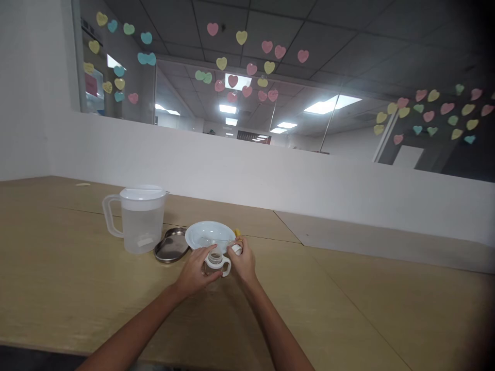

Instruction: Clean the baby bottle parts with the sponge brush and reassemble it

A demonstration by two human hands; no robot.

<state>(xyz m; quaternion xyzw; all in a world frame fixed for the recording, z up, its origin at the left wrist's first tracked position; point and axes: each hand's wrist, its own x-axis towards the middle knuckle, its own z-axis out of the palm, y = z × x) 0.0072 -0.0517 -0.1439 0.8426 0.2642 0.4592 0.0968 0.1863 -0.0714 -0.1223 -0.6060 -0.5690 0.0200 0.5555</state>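
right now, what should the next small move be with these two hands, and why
I'd probably set the white piece down in the bowl: it occupies the right hand, the bowl lies just beyond, and the left hand already steadies the handled jar, whose mouth looks uncovered.

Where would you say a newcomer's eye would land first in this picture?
Probably on the pastel heart-shaped notes scattered across the window above the table. Next, the large translucent pitcher standing left on the table. Then, near the middle, the small jar in the grip of the left hand, just before the pale bowl.
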